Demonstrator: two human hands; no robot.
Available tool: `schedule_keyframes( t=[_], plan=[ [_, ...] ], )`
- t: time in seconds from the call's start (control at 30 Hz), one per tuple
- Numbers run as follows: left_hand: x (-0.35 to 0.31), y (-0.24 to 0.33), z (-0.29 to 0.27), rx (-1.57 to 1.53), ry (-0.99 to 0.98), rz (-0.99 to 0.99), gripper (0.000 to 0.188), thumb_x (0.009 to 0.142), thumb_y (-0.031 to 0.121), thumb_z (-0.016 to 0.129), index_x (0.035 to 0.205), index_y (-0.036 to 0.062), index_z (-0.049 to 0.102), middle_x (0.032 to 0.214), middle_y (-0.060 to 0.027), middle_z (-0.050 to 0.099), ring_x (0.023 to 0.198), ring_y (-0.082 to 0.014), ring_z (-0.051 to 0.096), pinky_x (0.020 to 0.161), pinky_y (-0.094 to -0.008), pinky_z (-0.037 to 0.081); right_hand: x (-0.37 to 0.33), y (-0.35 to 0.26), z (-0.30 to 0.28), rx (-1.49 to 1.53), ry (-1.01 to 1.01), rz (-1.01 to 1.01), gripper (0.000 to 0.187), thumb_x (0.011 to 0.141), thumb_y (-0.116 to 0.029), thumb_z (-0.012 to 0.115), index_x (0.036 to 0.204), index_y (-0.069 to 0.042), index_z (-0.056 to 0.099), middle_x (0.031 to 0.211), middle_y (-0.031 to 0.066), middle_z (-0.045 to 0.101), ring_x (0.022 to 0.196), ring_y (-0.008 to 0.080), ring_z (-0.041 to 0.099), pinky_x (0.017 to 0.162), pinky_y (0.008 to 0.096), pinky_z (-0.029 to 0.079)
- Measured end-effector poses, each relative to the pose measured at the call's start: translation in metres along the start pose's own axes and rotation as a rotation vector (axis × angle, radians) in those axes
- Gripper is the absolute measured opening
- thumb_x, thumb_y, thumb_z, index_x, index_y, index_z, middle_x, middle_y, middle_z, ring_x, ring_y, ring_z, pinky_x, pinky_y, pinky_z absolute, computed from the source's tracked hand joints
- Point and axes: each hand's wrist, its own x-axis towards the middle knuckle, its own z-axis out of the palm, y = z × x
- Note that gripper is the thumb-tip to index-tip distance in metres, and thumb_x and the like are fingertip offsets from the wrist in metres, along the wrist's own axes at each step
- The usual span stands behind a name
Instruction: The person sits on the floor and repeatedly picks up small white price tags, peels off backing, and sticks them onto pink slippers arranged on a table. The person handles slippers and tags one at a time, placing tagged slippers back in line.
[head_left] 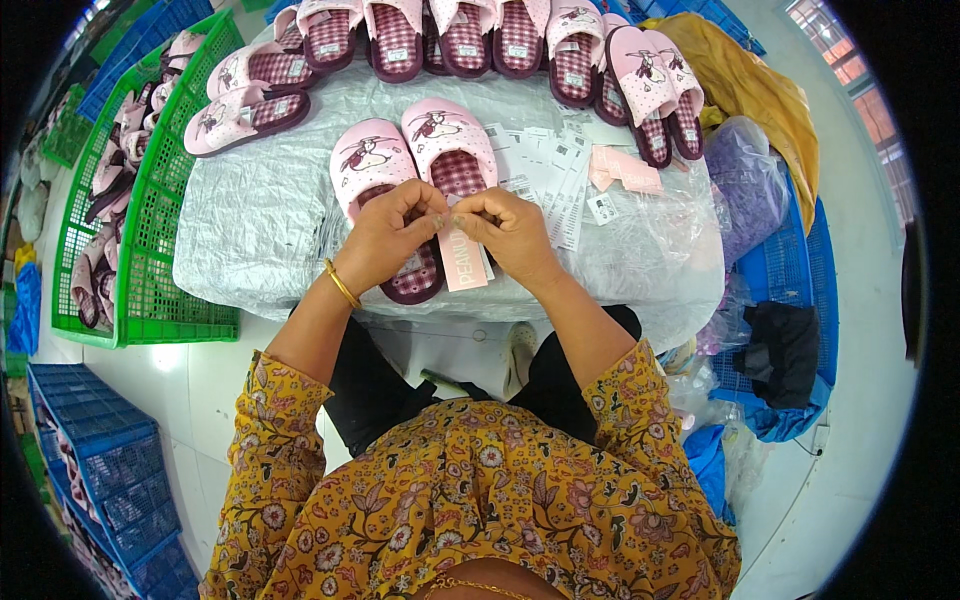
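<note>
A pair of pink slippers with dark red checked insoles lies before me on the wrapped work surface, the left slipper [372, 150] beside the right slipper [440, 125]. Over their heel ends, a pink hang tag [464, 262] dangles from my fingertips. My left hand [390, 235] is closed, thumb and finger pinching at the tag's top edge. Meeting it there is my right hand [512, 238], also closed in a pinch. Any string or fastener between the fingertips is too small to make out.
Several finished-looking slippers [395, 40] line the far edge. White printed label sheets [540, 165] and pink cards [625, 170] lie right of the pair. A green crate [160, 190] of slippers stands left, blue crates [110, 460] lower left, and a blue bin [822, 290] at right.
</note>
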Motion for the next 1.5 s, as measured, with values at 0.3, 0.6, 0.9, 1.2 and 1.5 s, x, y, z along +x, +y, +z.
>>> schedule_keyframes(
  t=[0.3,0.6,0.9,1.2,1.5],
  plan=[
    [0.001,-0.005,-0.001,-0.066,-0.021,-0.010,0.010,0.093,0.001,0.058,0.102,0.0021,0.055,0.090,0.0025,0.056,0.081,-0.0047,0.051,0.073,-0.0207,0.044,0.001,0.000,-0.003,0.007,-0.088,0.001,0.013,0.085,-0.010,0.071,0.095,-0.004,0.070,0.082,0.0052,0.067,0.070,0.0121,0.059,0.064,0.0272,0.048],
    [0.002,-0.008,-0.001,-0.036,-0.027,-0.015,0.009,0.092,0.001,0.060,0.099,0.0018,0.056,0.088,0.0024,0.056,0.080,-0.0049,0.051,0.072,-0.0213,0.045,0.002,-0.003,-0.005,0.041,-0.143,0.051,0.012,0.086,-0.007,0.069,0.097,-0.002,0.070,0.080,0.0044,0.066,0.068,0.0086,0.058,0.062,0.0253,0.047],
    [-0.018,0.008,-0.002,0.096,0.318,0.091,0.010,0.089,0.001,0.064,0.099,0.0010,0.064,0.088,-0.0015,0.063,0.076,-0.0072,0.058,0.067,-0.0228,0.048,0.009,-0.012,-0.002,0.015,-0.101,0.108,0.012,0.083,-0.010,0.074,0.087,0.000,0.067,0.075,0.0015,0.064,0.066,0.0057,0.056,0.059,0.0227,0.046],
    [-0.047,-0.048,-0.039,0.006,0.874,0.237,0.011,0.093,0.007,0.062,0.103,0.0034,0.059,0.087,0.0017,0.059,0.067,-0.0029,0.050,0.059,-0.0187,0.043,0.039,-0.033,0.030,-0.468,-0.048,0.046,0.056,0.075,-0.031,0.081,0.117,-0.006,0.054,0.095,0.0097,0.069,0.087,0.0239,0.067,0.074,0.0353,0.053],
    [-0.049,-0.068,-0.045,0.107,0.907,0.196,0.009,0.092,0.010,0.062,0.097,0.0013,0.062,0.086,-0.0031,0.056,0.072,-0.0087,0.053,0.063,-0.0239,0.045,0.066,-0.004,0.038,-0.473,-0.019,-0.151,0.031,0.080,-0.017,0.067,0.109,-0.008,0.063,0.089,0.0167,0.067,0.081,0.0333,0.066,0.072,0.0426,0.052]
  ],
)
